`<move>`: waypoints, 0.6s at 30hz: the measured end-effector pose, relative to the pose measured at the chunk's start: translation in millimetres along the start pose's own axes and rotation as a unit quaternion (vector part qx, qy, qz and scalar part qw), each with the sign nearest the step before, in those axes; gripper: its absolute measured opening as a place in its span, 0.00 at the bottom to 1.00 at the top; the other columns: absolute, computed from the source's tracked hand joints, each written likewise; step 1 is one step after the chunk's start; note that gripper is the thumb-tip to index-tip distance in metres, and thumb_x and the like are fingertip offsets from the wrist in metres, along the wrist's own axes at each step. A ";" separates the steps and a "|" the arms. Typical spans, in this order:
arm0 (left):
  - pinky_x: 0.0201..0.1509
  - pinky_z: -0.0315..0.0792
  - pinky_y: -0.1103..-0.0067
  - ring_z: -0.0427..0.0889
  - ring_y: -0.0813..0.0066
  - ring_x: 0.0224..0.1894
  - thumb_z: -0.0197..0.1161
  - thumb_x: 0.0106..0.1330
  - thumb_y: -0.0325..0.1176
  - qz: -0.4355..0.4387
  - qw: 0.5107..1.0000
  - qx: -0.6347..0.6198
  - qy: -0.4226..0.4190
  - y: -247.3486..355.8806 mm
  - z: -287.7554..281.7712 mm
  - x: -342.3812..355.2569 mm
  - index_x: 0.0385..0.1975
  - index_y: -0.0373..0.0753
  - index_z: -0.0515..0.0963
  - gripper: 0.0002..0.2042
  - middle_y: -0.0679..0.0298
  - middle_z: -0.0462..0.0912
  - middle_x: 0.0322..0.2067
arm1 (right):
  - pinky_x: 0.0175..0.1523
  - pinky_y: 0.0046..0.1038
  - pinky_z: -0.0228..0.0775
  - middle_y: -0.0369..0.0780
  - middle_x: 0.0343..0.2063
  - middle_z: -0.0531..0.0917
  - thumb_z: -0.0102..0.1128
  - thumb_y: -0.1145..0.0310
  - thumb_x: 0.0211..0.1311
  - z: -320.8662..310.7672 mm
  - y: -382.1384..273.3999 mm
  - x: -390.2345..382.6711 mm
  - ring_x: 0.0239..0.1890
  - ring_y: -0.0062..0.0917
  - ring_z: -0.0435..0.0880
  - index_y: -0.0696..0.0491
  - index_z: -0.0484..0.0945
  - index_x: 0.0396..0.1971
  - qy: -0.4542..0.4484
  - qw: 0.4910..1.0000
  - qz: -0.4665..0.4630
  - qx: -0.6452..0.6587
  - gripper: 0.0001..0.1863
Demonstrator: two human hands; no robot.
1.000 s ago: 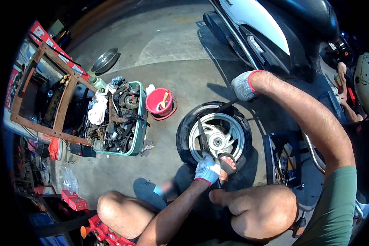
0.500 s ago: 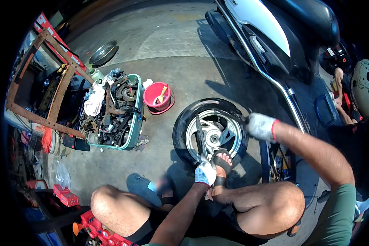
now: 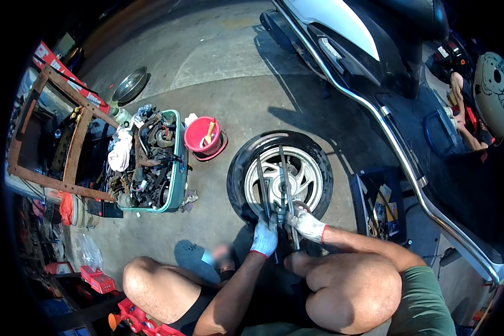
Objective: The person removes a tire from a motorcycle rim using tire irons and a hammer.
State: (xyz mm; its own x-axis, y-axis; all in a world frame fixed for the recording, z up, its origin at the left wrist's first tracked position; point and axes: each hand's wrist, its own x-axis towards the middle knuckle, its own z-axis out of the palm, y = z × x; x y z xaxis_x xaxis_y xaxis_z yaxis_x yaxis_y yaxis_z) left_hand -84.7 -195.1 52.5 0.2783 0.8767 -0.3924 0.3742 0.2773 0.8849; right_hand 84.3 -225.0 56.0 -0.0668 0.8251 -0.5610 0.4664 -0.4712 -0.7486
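A motorcycle wheel with a black tyre (image 3: 239,187) and silver spoked rim (image 3: 315,196) lies flat on the floor before me. My left hand (image 3: 264,234), in a white and blue knit glove, closes round a long dark tyre lever (image 3: 262,182) that points over the rim's left part. Close beside it, my right hand (image 3: 307,222), gloved in white with a red cuff, grips a second tyre lever (image 3: 286,179) lying across the hub. Both levers run nearly parallel away from me, their lower ends showing below the hands. Whether their tips touch the tyre bead, I cannot tell.
A pink bucket (image 3: 200,132) with a yellow-handled brush stands left of the wheel, beside a green tub (image 3: 178,187) of greasy parts. A scooter (image 3: 369,103) fills the right side. A dark tool tray (image 3: 379,227) sits beneath it. Another person's arm (image 3: 460,106) shows far right.
My right hand has swung left and nearer, from the tyre's right edge to beside my left hand. Two levers now lie side by side over the wheel. My right foot has drawn back off the wheel.
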 end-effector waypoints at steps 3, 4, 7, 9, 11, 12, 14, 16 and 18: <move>0.53 0.71 0.66 0.79 0.53 0.48 0.52 0.72 0.41 0.028 0.998 0.047 0.008 -15.3 -28.1 -2.4 0.57 0.28 0.66 0.23 0.45 0.80 0.45 | 0.46 0.34 0.70 0.39 0.37 0.80 0.52 0.49 0.63 49.8 34.0 50.8 0.39 0.32 0.78 0.54 0.76 0.45 0.030 0.992 0.006 -0.121 0.23; 0.53 0.71 0.65 0.79 0.49 0.49 0.52 0.72 0.42 0.022 0.997 0.080 0.003 -20.0 -39.6 -3.9 0.58 0.28 0.65 0.24 0.43 0.79 0.46 | 0.44 0.36 0.71 0.39 0.35 0.81 0.51 0.47 0.63 66.4 29.4 63.2 0.38 0.33 0.79 0.52 0.77 0.43 0.041 0.986 0.007 -0.159 0.23; 0.53 0.71 0.65 0.79 0.52 0.50 0.55 0.70 0.40 0.008 0.993 0.113 -0.042 -19.7 -30.5 -3.3 0.60 0.30 0.63 0.24 0.45 0.79 0.48 | 0.40 0.40 0.72 0.40 0.31 0.82 0.50 0.41 0.61 71.1 36.1 69.0 0.36 0.35 0.80 0.48 0.82 0.36 0.115 0.958 0.058 -0.255 0.25; 0.53 0.72 0.66 0.80 0.56 0.51 0.60 0.67 0.34 0.019 0.994 0.087 -0.064 -42.4 -32.7 3.5 0.63 0.34 0.58 0.28 0.48 0.79 0.49 | 0.38 0.40 0.72 0.40 0.29 0.82 0.49 0.39 0.60 73.2 33.0 65.3 0.36 0.35 0.80 0.48 0.83 0.34 0.175 0.945 0.085 -0.264 0.26; 0.54 0.72 0.69 0.80 0.59 0.50 0.60 0.66 0.32 0.025 0.996 0.056 -0.071 -34.5 -31.3 1.9 0.62 0.34 0.59 0.27 0.51 0.80 0.49 | 0.37 0.40 0.72 0.40 0.29 0.82 0.48 0.38 0.60 73.6 29.7 56.3 0.36 0.36 0.81 0.48 0.82 0.34 0.235 0.932 0.111 -0.254 0.27; 0.56 0.72 0.72 0.80 0.62 0.51 0.61 0.66 0.30 0.013 0.992 0.075 -0.096 -25.2 -31.8 -1.1 0.62 0.34 0.60 0.26 0.53 0.80 0.50 | 0.37 0.40 0.72 0.40 0.29 0.82 0.48 0.38 0.60 73.7 24.5 51.0 0.36 0.36 0.81 0.48 0.82 0.34 0.263 0.924 0.119 -0.251 0.28; 0.58 0.70 0.70 0.79 0.57 0.53 0.60 0.67 0.34 0.022 0.988 0.074 -0.131 -32.8 -19.6 7.4 0.62 0.32 0.62 0.26 0.49 0.79 0.50 | 0.36 0.40 0.73 0.40 0.28 0.82 0.48 0.37 0.59 61.3 19.7 36.9 0.36 0.36 0.81 0.48 0.82 0.33 0.326 0.903 0.137 -0.243 0.28; 0.58 0.70 0.67 0.78 0.52 0.53 0.60 0.67 0.37 0.035 0.988 0.113 -0.098 -34.0 -20.5 6.8 0.63 0.30 0.61 0.28 0.46 0.79 0.50 | 0.46 0.34 0.74 0.44 0.31 0.83 0.54 0.57 0.68 4.0 10.8 35.3 0.38 0.36 0.82 0.54 0.79 0.45 0.160 0.966 -0.073 0.187 0.17; 0.57 0.70 0.64 0.78 0.47 0.53 0.60 0.67 0.39 0.052 0.989 0.134 -0.013 -60.8 -25.8 3.7 0.64 0.28 0.58 0.31 0.42 0.79 0.50 | 0.47 0.39 0.73 0.51 0.36 0.83 0.50 0.62 0.68 -38.0 35.8 18.3 0.42 0.47 0.81 0.56 0.79 0.41 0.361 0.918 -0.091 0.133 0.14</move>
State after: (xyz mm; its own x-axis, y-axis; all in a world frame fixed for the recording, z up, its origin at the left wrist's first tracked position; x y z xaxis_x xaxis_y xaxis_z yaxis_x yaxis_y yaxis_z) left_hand -129.3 -198.6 3.8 0.3494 0.8832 -0.3128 0.5632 0.0688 0.8235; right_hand 133.3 -214.9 32.4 0.5259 0.8435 -0.1094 0.2668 -0.2857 -0.9204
